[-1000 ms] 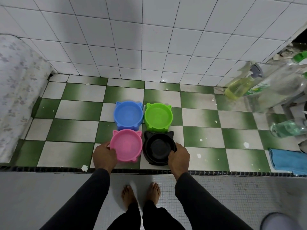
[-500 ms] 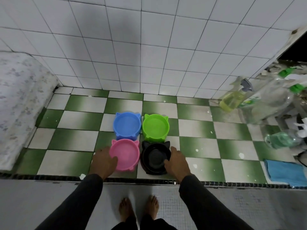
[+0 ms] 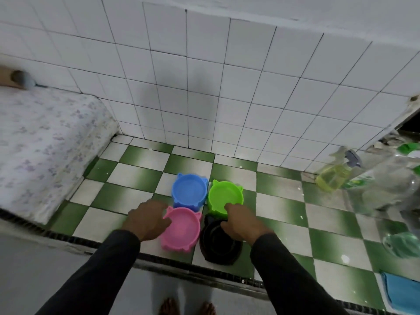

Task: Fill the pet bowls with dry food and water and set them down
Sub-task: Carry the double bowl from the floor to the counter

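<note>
A raised ledge [image 3: 136, 194] tiled in green and white checks carries everything here, backed by a white tiled wall [image 3: 227, 87]. At its left end lies a flowered cloth [image 3: 41, 142] over something bulky; toward the right end a clear plastic bottle [image 3: 391, 185] and a yellow spray bottle [image 3: 334, 178] lean together, with a blue rag [image 3: 402, 292] at the front right corner.

Near the front edge, about midway along, four cat-eared bowls sit packed in a tight square – probably so they can be filled in one go. The blue bowl [image 3: 189, 193] and green bowl [image 3: 226, 197] form the back pair, the pink bowl [image 3: 181, 228] and black bowl [image 3: 219, 244] the front pair, each touching or just beside its neighbours. All four look empty; no food or water shows in them, so filling seems not yet begun.

The left hand [image 3: 147, 218] lies at the pink bowl's left rim, fingers spread loosely and resting on the edge rather than curled round it. The right hand [image 3: 241, 220] reaches over the black bowl, its fingertips at the green bowl's near rim – whether it grips that rim or only touches it, I cannot tell, since the fingers are blurred. Both seem placed to nudge or steady the bowls in their square.
</note>
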`<move>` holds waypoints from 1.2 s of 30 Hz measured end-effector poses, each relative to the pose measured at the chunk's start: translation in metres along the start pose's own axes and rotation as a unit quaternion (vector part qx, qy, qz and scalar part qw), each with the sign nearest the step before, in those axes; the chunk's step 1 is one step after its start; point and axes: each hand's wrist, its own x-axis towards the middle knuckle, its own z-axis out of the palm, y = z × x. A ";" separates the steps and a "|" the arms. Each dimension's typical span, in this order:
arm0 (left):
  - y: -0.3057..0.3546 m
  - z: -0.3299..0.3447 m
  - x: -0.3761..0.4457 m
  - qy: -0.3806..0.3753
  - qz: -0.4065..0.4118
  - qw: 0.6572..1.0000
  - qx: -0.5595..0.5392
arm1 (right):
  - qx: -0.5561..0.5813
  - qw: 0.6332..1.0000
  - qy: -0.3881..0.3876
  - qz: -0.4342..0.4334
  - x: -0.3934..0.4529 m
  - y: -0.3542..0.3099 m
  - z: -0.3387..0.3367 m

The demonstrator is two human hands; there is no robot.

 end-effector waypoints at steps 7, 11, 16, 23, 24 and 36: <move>-0.025 -0.038 -0.029 0.062 -0.050 0.997 -0.007 | -0.010 0.996 0.026 -0.083 0.012 -0.051 -0.037; -0.053 -0.060 -0.046 0.092 -0.065 0.994 -0.011 | -0.054 0.993 0.032 -0.104 0.014 -0.091 -0.053; -0.098 -0.089 -0.074 0.121 -0.105 0.987 -0.015 | -0.100 0.982 0.045 -0.155 0.021 -0.154 -0.067; -0.192 -0.132 -0.131 0.182 -0.165 0.968 -0.048 | -0.125 0.964 0.066 -0.227 0.017 -0.283 -0.086; -0.207 -0.138 -0.139 0.192 -0.173 0.965 -0.047 | -0.130 0.959 0.070 -0.240 0.015 -0.303 -0.088; -0.374 -0.189 -0.257 0.274 -0.300 0.910 -0.085 | -0.152 0.905 0.058 -0.392 -0.008 -0.536 -0.070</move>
